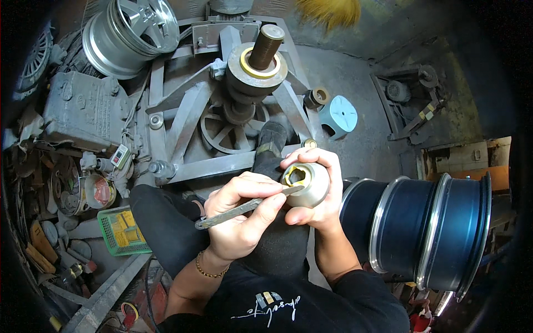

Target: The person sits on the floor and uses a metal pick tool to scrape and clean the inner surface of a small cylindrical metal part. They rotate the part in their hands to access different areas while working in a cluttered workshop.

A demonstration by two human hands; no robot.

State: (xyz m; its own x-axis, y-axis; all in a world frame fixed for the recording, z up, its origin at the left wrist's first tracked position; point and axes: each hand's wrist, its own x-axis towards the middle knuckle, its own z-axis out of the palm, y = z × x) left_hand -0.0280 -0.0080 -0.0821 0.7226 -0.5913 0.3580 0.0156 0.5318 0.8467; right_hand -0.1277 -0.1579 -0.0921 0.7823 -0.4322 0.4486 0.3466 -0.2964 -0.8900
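Note:
Pinched between the thumb and fingers of my left hand (237, 227) is a thin, flat grey metal blade (226, 216), its exact kind not clear. Its tip lies at the rim of a round, dull silver metal part (315, 192). That part is cupped in my right hand (331, 197), fingers around its far side and thumb along its near side. Its opening faces up and left, with uneven yellow material around the edge of a dark hole. Both hands are close together above my lap.
Ahead stands a grey steel frame (214, 165) with a threaded shaft (267, 47). Blue-black wheel rims (405, 227) lie at my right, a silver rim (114, 47) at far left. A light blue stool (340, 115) stands beyond; a green basket (108, 236) and clutter are left.

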